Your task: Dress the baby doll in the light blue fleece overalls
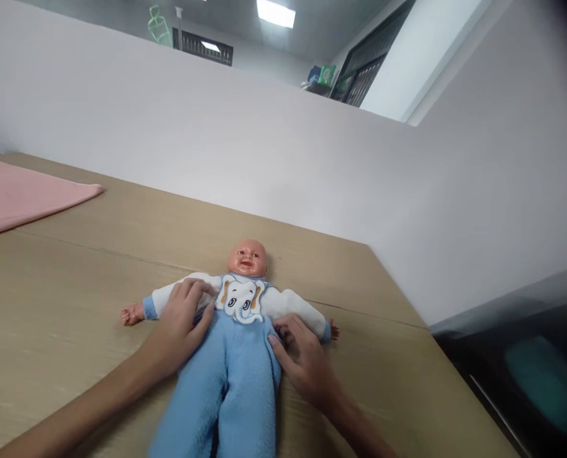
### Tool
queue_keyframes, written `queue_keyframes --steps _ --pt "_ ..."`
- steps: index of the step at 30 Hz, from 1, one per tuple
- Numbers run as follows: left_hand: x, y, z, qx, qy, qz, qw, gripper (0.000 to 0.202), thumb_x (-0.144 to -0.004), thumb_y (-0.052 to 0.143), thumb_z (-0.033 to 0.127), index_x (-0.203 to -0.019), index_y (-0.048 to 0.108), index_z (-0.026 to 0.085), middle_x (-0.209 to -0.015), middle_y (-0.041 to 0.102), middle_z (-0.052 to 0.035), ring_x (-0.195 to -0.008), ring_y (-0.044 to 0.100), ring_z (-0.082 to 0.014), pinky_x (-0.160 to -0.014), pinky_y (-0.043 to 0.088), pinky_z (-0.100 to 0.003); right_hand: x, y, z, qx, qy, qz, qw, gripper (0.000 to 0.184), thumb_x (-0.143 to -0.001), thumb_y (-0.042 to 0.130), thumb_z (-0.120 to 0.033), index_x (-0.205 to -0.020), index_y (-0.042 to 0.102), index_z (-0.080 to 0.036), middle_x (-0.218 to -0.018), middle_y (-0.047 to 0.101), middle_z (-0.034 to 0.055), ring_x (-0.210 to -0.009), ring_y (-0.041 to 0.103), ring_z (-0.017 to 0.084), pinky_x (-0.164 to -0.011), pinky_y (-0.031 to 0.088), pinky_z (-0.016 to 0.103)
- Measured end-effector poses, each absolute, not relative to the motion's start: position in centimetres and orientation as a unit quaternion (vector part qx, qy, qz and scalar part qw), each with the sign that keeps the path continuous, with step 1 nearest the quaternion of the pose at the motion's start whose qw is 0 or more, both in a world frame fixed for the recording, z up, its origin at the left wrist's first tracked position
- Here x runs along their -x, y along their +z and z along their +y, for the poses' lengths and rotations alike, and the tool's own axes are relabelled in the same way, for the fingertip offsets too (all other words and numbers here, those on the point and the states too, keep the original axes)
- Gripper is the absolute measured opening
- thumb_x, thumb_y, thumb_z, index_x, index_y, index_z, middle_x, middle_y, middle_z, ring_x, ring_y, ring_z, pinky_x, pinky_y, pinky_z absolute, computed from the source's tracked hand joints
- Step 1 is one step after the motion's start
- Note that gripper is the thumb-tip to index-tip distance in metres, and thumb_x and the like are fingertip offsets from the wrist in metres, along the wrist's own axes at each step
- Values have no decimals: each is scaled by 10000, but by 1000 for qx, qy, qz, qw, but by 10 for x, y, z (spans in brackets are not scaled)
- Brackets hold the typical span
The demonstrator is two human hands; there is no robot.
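Note:
A baby doll [247,261] lies on its back on the table with its arms spread. It wears light blue fleece overalls [247,362] with an elephant patch [242,300] on the chest, over white sleeves with blue cuffs. My left hand [188,321] rests against the side of the doll's chest by the white sleeve, thumb apart from the fingers. At the opposite side of its waist, my right hand [307,359] has thumb and fingers bent around the edge of the overalls. The fingertips of my right hand are partly hidden.
A pink cloth [30,191] lies on the wooden table [97,267] at the left. Behind the table stands a white partition wall [192,133]. The table's right edge runs beside a dark area with a blurred teal object [548,381].

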State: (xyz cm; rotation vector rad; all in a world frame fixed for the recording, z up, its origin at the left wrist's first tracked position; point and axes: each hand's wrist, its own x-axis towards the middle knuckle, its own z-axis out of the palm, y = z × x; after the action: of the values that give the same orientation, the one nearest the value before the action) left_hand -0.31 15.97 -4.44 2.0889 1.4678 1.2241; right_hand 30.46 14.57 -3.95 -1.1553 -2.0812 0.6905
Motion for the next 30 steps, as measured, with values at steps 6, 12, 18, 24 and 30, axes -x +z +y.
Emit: queue_keyframes --steps 6,12,18,24,30 --pt "38 -66 134 -666 390 549 321 415 -1133 497 616 -1191 653 235 -1173 715 -103 -1098 656 -333 -1004 523 -498 -305 -44 175 443 474 -663 373 462 -1013 763 -653 -919 544 -258 -891 511 -12 -822 510 212 -767 469 336" --pt "50 -72 140 -619 375 532 439 482 -1131 479 724 -1046 591 262 -1035 603 -15 -999 556 -260 -904 480 -366 -300 -72 181 476 453 -636 405 640 -941 738 -875 -926 547 -265 -837 508 -26 -773 512 207 -728 475 337" --pt "50 -88 157 -593 428 521 440 439 -1137 477 685 -1034 539 262 -956 468 26 -882 455 -213 -836 437 -326 -296 -86 174 501 371 -675 395 560 -1073 614 -788 -985 697 -241 -860 659 20 -819 615 250 -772 500 372" --pt "41 -88 165 -663 412 528 335 329 -1159 442 562 -1080 534 256 -1012 583 -19 -927 560 -248 -886 506 -383 -299 -84 176 520 306 -684 410 428 -1124 619 -641 -1020 703 -234 -924 733 52 -875 686 277 -806 533 392" --pt "51 -91 153 -748 324 564 136 266 -1133 442 431 -1169 620 237 -1221 751 -167 -1190 633 -410 -1057 499 -588 -318 -74 173 487 181 -768 374 108 -1085 627 -316 -1121 707 -252 -1151 746 102 -1057 712 304 -961 575 441"
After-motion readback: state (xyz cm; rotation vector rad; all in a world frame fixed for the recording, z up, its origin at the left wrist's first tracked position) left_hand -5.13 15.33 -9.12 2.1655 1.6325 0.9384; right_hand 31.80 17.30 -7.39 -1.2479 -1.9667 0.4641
